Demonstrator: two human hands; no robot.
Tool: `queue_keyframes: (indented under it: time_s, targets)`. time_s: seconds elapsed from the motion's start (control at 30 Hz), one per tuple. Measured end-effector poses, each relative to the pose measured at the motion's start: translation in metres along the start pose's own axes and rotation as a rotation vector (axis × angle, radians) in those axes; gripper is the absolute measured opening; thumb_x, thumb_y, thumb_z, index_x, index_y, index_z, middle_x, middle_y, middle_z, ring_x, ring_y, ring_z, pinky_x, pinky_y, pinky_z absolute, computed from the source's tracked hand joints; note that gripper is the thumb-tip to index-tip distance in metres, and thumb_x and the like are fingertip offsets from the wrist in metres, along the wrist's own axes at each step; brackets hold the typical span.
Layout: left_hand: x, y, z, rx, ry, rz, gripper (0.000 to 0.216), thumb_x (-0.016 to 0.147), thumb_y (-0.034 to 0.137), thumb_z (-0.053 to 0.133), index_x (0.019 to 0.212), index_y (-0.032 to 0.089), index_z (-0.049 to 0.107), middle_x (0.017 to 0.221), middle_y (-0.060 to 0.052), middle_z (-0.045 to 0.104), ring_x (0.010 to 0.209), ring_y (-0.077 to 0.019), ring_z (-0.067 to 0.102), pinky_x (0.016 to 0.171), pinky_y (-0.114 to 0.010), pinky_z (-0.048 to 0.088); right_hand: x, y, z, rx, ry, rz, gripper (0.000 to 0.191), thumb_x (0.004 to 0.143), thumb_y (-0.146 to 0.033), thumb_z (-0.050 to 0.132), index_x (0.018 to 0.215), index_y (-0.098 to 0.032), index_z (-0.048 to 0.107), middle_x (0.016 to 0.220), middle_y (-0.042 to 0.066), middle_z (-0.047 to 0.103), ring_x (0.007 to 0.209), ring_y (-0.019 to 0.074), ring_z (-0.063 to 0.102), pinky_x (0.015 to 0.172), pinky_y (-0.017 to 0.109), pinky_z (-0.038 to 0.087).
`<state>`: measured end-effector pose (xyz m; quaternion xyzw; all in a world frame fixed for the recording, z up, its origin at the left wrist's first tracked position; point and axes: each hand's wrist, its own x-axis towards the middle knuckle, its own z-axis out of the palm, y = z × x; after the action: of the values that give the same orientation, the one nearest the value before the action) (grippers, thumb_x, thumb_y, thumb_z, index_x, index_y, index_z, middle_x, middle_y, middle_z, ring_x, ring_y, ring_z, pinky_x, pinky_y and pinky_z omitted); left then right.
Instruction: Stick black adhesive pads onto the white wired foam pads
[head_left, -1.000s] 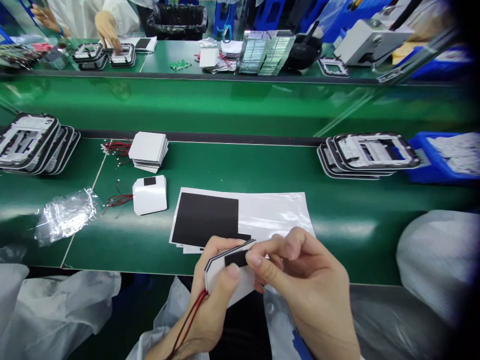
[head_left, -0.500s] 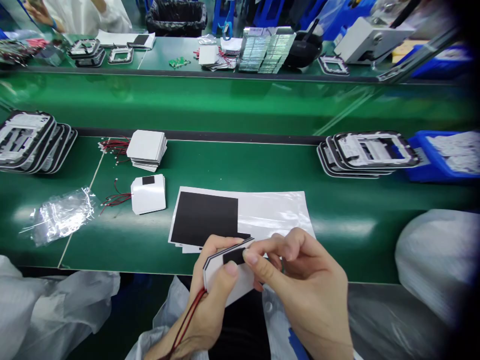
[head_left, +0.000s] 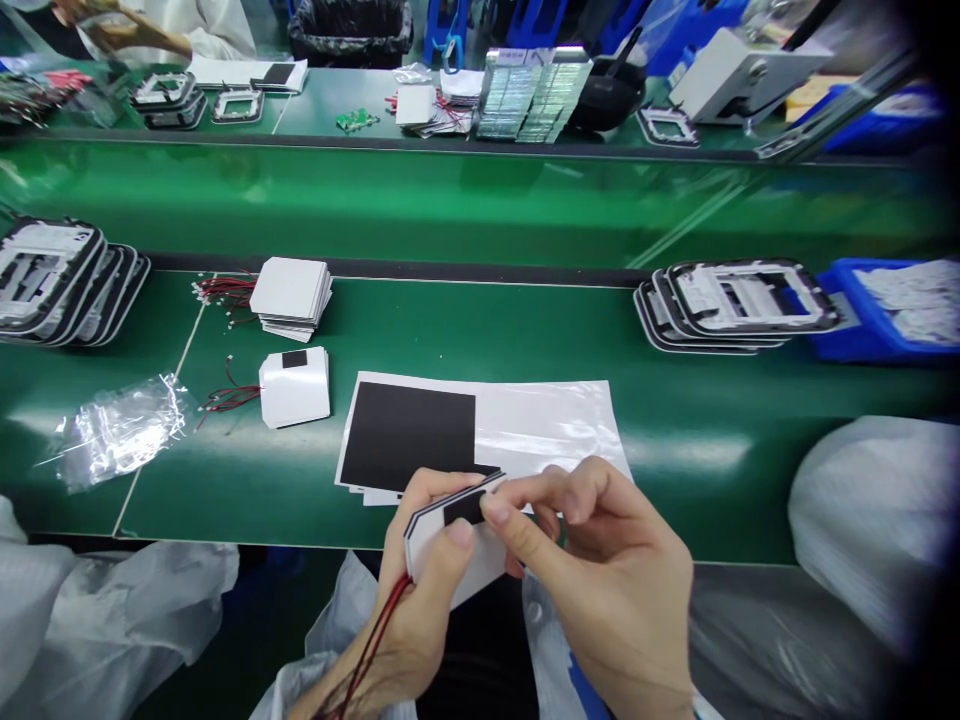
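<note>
My left hand point(head_left: 420, 610) grips a flat white panel point(head_left: 448, 552) with red and black wires trailing down past my wrist. My right hand point(head_left: 607, 580) is closed, its forefinger and thumb pressing a small black tape strip point(head_left: 463, 510) onto the panel's upper edge. Just beyond my hands, on the green bench, lies a white backing sheet point(head_left: 547, 425) bearing a large black square point(head_left: 409, 435). A finished white panel with a black strip point(head_left: 295, 386) lies to the left of the sheet, wires beside it.
A stack of white panels point(head_left: 291, 297) with red wires sits behind. Black-framed trays are stacked at far left point(head_left: 52, 280) and at right point(head_left: 739, 305), beside a blue bin point(head_left: 892, 310). A crumpled clear bag point(head_left: 120, 430) lies left. Another person's hand point(head_left: 112, 30) works across the belt.
My right forefinger has slid slightly left along the black strip. The person opposite has drawn their hand back from the trays. My view has shifted a little.
</note>
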<state>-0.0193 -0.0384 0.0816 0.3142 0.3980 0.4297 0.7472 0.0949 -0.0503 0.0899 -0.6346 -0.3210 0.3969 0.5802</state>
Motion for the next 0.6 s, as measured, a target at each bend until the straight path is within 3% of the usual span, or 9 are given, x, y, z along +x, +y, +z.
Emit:
queue_keyframes:
  time_s: [0.1, 0.23, 0.4, 0.47, 0.6]
  targets:
    - [0.001, -0.001, -0.001, 0.059, 0.005, 0.022, 0.018, 0.091, 0.028, 0.055, 0.106, 0.021, 0.062, 0.089, -0.002, 0.069, 0.074, -0.0155, 0.064, 0.074, -0.029, 0.048, 0.000, -0.002, 0.001, -0.019, 0.013, -0.019, 0.041, 0.072, -0.019, 0.078, 0.065, -0.024, 0.038, 0.064, 0.000, 0.068, 0.055, 0.0147, 0.056, 0.051, 0.027, 0.042]
    - [0.001, -0.006, -0.004, 0.134, 0.050, 0.025, 0.021, 0.089, 0.033, 0.057, 0.105, 0.021, 0.062, 0.104, -0.006, 0.069, 0.094, -0.0229, 0.065, 0.085, -0.034, 0.047, -0.002, -0.001, 0.003, -0.060, -0.037, -0.065, 0.036, 0.077, -0.017, 0.072, 0.066, -0.023, 0.039, 0.066, -0.002, 0.064, 0.063, 0.0150, 0.058, 0.057, 0.028, 0.044]
    - [0.002, -0.009, -0.005, 0.061, 0.070, 0.002, 0.022, 0.090, 0.034, 0.057, 0.108, 0.022, 0.059, 0.105, -0.006, 0.070, 0.104, -0.0246, 0.064, 0.093, -0.038, 0.047, -0.001, 0.008, 0.005, -0.203, -0.046, -0.163, 0.028, 0.082, -0.017, 0.066, 0.068, -0.023, 0.042, 0.071, -0.002, 0.048, 0.070, 0.0149, 0.050, 0.062, 0.028, 0.042]
    - [0.004, -0.008, -0.005, 0.003, 0.042, 0.013, 0.020, 0.090, 0.032, 0.056, 0.106, 0.021, 0.058, 0.105, -0.007, 0.072, 0.099, -0.0242, 0.067, 0.087, -0.037, 0.052, 0.005, 0.011, 0.004, -0.190, -0.056, -0.111, 0.026, 0.079, -0.020, 0.070, 0.072, -0.024, 0.045, 0.074, -0.003, 0.043, 0.070, 0.0145, 0.047, 0.061, 0.027, 0.042]
    - [0.010, -0.009, -0.009, -0.020, -0.066, -0.005, 0.021, 0.089, 0.033, 0.060, 0.105, 0.020, 0.061, 0.100, -0.008, 0.074, 0.085, -0.0228, 0.071, 0.078, -0.035, 0.055, 0.020, 0.016, 0.003, -0.066, -0.207, 0.052, 0.030, 0.072, -0.029, 0.077, 0.083, -0.025, 0.049, 0.080, -0.003, 0.045, 0.065, 0.0122, 0.046, 0.052, 0.023, 0.042]
